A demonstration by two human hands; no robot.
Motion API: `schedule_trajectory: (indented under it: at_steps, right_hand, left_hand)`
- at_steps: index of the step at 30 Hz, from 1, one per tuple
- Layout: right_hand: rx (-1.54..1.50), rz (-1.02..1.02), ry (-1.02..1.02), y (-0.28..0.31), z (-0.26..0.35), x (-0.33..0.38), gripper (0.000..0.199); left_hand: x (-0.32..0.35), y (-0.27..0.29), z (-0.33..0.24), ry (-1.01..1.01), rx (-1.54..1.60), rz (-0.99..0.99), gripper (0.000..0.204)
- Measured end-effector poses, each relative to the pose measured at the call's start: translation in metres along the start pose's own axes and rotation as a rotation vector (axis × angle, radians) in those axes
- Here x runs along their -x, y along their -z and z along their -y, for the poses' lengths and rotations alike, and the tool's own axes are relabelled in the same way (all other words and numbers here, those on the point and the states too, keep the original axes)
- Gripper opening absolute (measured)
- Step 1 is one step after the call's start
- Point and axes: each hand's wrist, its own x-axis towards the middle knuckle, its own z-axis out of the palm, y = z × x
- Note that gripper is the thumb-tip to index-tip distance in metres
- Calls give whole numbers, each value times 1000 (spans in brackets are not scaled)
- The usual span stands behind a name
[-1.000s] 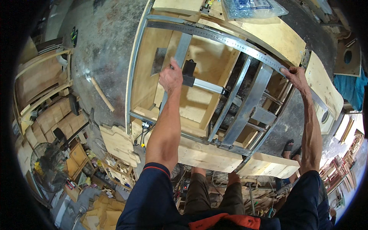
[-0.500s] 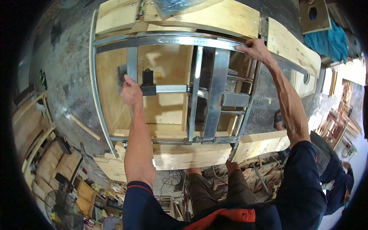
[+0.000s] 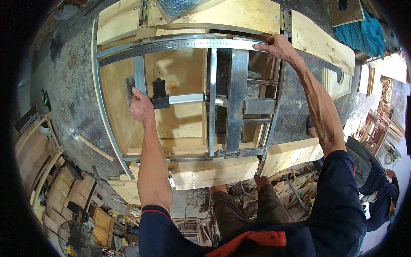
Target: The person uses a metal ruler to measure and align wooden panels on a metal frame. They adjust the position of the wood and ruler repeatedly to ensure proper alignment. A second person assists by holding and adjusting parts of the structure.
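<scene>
Metal frame (image 3: 222,103) lies across the plywood bench (image 3: 214,171) in the middle of the head view. The left hand (image 3: 140,107) grips a grey block beside the black clamp (image 3: 159,95) at centre left; the right hand (image 3: 280,47) clasps the steel ruler (image 3: 188,44) along the frame's upper edge.

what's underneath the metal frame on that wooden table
Under the metal frame lies a plywood board, and right of it a dark gap; whatever lies deeper there cannot be seen.
</scene>
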Motion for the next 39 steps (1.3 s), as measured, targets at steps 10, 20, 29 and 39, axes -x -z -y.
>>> schedule_trajectory:
  at_steps: [10, 20, 29, 39]
  right_hand:
    - [20, -41, 23, -3, -3, -2, 85]
    - [1, -43, 39, -5, -5, -5, 79]
    - [-6, -64, 41, -7, -10, -7, 83]
    - [1, -26, 44, -4, -6, -5, 82]
  left_hand:
    - [-1, 0, -2, 8, -10, 11, 74]
    - [-2, -1, 1, -2, -21, -8, 70]
    - [-2, -4, 1, -15, -21, -42, 66]
    - [-1, -2, 1, -2, -3, 0, 67]
